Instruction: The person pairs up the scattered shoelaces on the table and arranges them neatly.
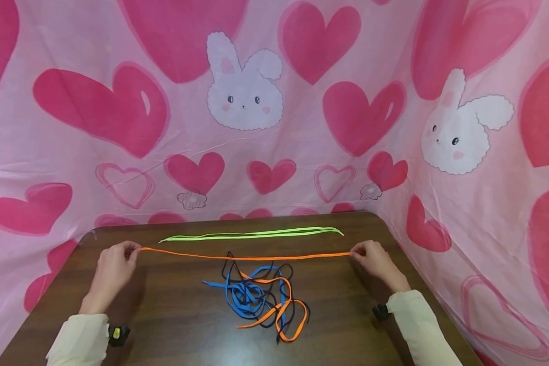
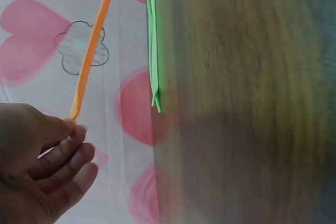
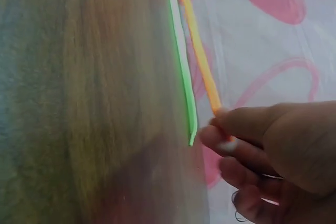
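Note:
An orange shoelace (image 1: 256, 258) stretches between the two hands in the head view, sagging slightly in the middle. Its left end is pinched between thumb and fingers of my left hand (image 1: 114, 272); my right hand (image 1: 377, 262) pinches the other end. Both wrist views show the lace leading away from the fingertips, in the left wrist view as an orange band (image 2: 92, 45). Behind it a lime green shoelace (image 1: 256, 235) lies doubled across the table. Nearer the front is a tangled pile of a blue shoelace (image 1: 244, 300), a black shoelace (image 1: 274, 305) and another orange shoelace (image 1: 287, 305).
The brown wooden table (image 1: 178, 325) has rounded far corners. Pink cloth (image 1: 302, 137) with hearts and rabbits hangs behind it and along the sides. Dark devices, such as the left wrist camera (image 1: 119, 335), are worn at both wrists.

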A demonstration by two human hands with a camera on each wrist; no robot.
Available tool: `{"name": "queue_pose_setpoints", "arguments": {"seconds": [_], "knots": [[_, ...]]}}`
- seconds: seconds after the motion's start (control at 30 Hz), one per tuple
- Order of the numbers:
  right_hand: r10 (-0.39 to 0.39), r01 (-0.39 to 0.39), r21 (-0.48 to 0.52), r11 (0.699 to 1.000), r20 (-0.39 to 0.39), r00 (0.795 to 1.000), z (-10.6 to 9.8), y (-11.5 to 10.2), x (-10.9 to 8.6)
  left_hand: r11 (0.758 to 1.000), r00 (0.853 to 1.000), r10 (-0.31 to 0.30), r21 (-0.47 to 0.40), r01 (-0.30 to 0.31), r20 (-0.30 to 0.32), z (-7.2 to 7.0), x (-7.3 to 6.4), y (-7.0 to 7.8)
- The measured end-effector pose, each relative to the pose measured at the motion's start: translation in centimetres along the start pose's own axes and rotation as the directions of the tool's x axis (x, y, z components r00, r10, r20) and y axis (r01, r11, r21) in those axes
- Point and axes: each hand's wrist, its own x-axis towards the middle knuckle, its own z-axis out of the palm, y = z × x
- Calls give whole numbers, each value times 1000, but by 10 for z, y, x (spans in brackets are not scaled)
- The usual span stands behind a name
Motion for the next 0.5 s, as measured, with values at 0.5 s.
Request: {"name": "queue_pose_setpoints", "arguments": {"seconds": [0.5], "knots": [[146, -150, -18, 988, -145, 979, 20, 4, 34, 985, 975, -175, 11, 175, 137, 19, 12, -18]]}}
